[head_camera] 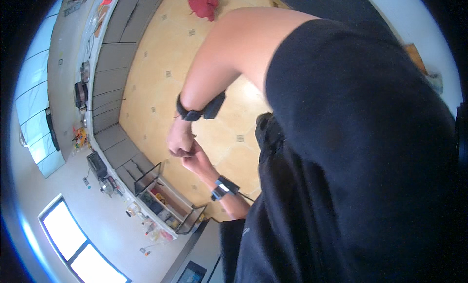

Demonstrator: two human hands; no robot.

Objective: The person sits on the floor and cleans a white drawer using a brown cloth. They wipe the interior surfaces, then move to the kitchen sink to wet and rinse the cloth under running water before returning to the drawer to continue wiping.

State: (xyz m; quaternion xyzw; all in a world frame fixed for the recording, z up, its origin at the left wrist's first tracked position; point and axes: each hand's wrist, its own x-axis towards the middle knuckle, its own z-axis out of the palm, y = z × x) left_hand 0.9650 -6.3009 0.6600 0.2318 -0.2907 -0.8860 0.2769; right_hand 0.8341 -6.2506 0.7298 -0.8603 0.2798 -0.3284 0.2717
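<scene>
My right hand (180, 138), the upper one in the picture, is bent down at the wrist with its fingers curled. It meets my left hand (195, 159), whose fingertips reach up to the right hand's fingers. Both are held in front of my body over the tiled floor. Any small thing between the fingers is too hidden to tell. A black strap with a dark box (214, 105) circles my right wrist. Around my left wrist is a dark band with a box (227, 185), from which a black cable runs towards my body.
Beige floor tiles (161, 89) lie below. Grey cabinets (109, 74) line the left side under a counter with pans and bottles. An open cabinet (175, 202) with glass-panelled doors holds several things at the lower left. A red cloth-like object (203, 4) lies on the floor at the top.
</scene>
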